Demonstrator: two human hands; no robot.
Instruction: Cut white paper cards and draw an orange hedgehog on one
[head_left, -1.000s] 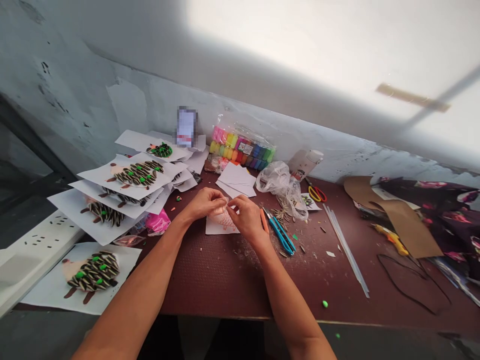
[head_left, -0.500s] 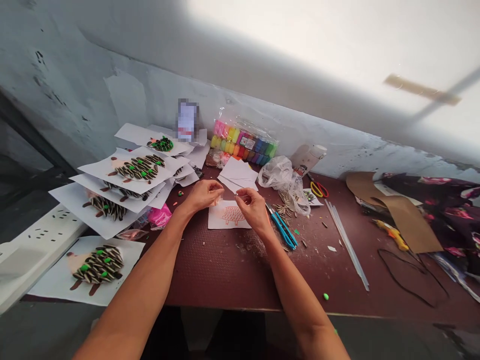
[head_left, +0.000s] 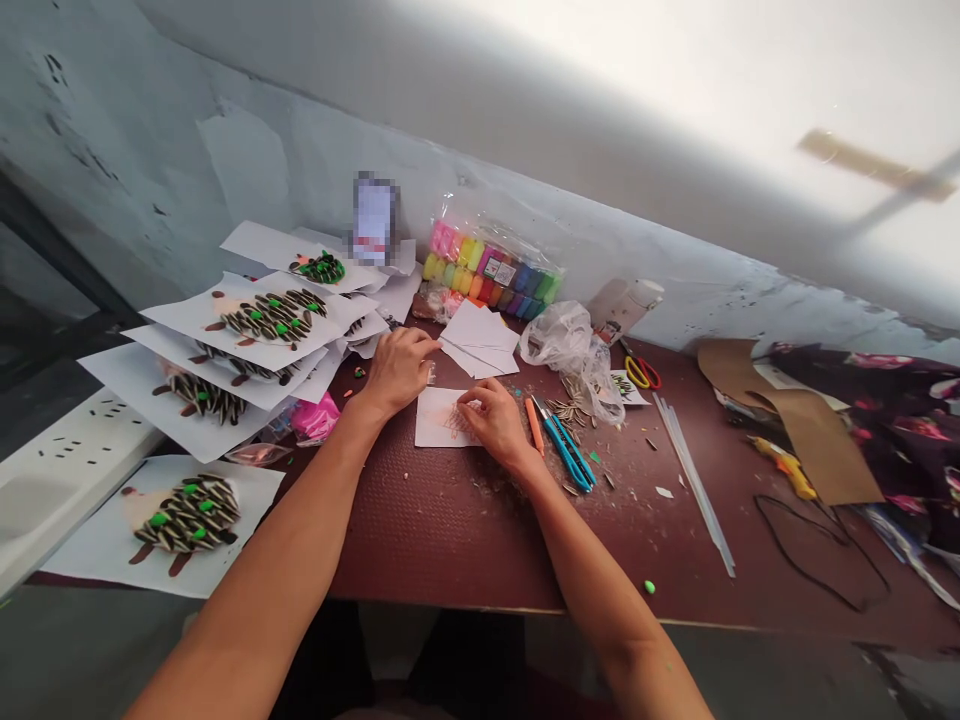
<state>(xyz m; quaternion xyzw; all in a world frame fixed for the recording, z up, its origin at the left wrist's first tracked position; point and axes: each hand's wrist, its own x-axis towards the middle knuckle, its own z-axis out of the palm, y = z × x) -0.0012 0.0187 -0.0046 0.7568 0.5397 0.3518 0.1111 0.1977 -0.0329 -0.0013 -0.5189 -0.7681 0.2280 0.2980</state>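
A small white card (head_left: 439, 432) with an orange hedgehog drawing lies on the dark red table. My right hand (head_left: 495, 425) is over the card's right part, its fingertips pinched together at the drawing; whatever they hold is too small to make out. Just beyond the card's left edge, my left hand (head_left: 399, 370) reaches low over the table with its fingers partly extended, beside a bit of clear plastic (head_left: 431, 374). Its fingertips are partly hidden. Right of my right hand lie an orange stick-like tool (head_left: 535, 425) and blue-handled scissors (head_left: 568, 452).
Hedgehog pictures covered in striped seeds (head_left: 274, 318) are stacked at left, by a white power strip (head_left: 67, 455). Behind are blank cards (head_left: 480, 338), colored clay packs (head_left: 491, 270) and a plastic bag (head_left: 559, 335). Loose seeds (head_left: 570, 405), clear sticks (head_left: 694, 480) and a glue gun (head_left: 784, 466) lie right.
My left hand has moved back and left, away from the card. My right hand has come down onto the drawing. The orange tool beside the scissors now shows.
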